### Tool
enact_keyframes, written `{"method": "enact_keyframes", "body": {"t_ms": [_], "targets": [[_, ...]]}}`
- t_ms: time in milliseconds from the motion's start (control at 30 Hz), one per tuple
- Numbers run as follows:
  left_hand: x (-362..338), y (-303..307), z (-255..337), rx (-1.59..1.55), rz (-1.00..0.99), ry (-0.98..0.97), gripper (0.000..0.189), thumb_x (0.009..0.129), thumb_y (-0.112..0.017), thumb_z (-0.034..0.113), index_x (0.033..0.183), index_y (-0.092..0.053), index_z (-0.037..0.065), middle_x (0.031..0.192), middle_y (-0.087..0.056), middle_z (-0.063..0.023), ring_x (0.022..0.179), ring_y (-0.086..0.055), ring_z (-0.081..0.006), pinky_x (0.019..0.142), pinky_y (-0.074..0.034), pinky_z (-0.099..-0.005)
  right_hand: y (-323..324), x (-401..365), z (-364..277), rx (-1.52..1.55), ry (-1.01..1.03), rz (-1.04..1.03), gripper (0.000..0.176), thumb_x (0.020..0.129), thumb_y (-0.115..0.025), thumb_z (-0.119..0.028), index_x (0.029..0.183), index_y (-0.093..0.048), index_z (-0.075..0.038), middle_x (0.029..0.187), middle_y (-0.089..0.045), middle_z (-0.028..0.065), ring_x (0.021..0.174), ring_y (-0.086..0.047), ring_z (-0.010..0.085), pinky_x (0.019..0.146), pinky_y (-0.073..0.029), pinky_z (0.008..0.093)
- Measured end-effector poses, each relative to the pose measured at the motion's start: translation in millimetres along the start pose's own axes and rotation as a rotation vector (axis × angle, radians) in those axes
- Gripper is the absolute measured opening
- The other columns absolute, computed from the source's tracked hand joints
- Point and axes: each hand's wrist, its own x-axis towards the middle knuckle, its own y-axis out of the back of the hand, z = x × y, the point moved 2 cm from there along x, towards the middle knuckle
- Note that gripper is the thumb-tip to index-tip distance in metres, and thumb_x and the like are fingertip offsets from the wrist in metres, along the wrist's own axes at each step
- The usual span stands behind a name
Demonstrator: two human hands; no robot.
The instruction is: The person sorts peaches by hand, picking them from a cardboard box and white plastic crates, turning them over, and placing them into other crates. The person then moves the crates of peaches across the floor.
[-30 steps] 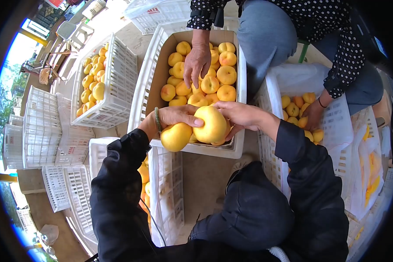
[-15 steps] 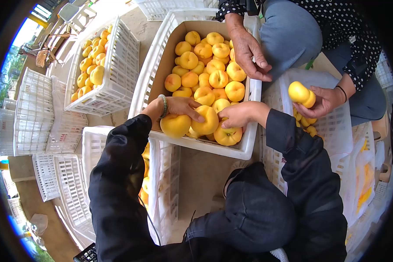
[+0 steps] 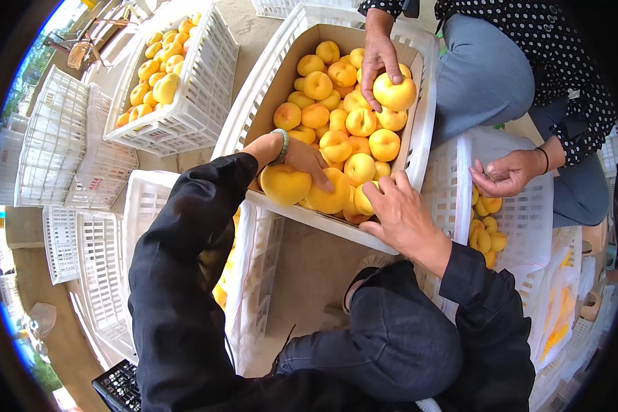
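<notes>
Yellow peaches (image 3: 359, 122) fill a cardboard-lined white crate (image 3: 309, 218) in front of me. My left hand (image 3: 303, 161), with a beaded bracelet at the wrist, reaches over the near left corner. Its fingers are closed about a large peach (image 3: 329, 193), and another big peach (image 3: 285, 184) sits against the hand, partly covered by it. At the near edge, my right hand (image 3: 406, 218) curls its fingers and thumb around a peach (image 3: 366, 199); part of the grip is hidden.
A co-worker's hand (image 3: 381, 62) holds a peach (image 3: 394, 91) over the crate's far right; their other hand (image 3: 508, 173) is above a lined crate (image 3: 529, 226) of peaches. Another full crate (image 3: 178, 117) stands at left, beside stacked white crates (image 3: 51, 137). My knee is below.
My right hand has drawn back right, its fingers now showing. My left hand stays on its peaches. The co-worker's peach has gone from one hand; their other hand now holds one over the crate.
</notes>
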Motion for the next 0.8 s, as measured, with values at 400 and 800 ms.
{"method": "enact_keyframes", "body": {"t_ms": [400, 800], "targets": [[25.0, -6.9, 14.9, 0.386, 0.049, 0.060, 0.078, 0.073, -0.069, 0.044, 0.137, -0.039, 0.013, 0.125, -0.051, -0.0126, 0.103, -0.055, -0.0226, 0.084, -0.045, -0.0328, -30.1, 58.1, 44.5, 0.461, -0.317, -1.109, 0.085, 0.063, -0.082, -0.025, 0.133, -0.039, -0.005, 0.105, -0.057, 0.0163, 0.063, -0.062, 0.0197, 0.054, -0.051, 0.0301], [17.0, -8.0, 14.7, 0.459, 0.057, -0.024, 0.069, 0.075, -0.068, 0.041, 0.137, -0.040, 0.026, 0.119, -0.055, -0.0123, 0.094, -0.058, -0.0222, 0.075, -0.049, -0.0344, -12.3, 33.1, 24.2, 0.155, -0.051, -0.704, 0.048, 0.061, -0.073, -0.009, 0.101, -0.051, 0.004, 0.082, -0.062, 0.0215, 0.083, -0.060, 0.0369, 0.070, -0.049, 0.0422]]}}
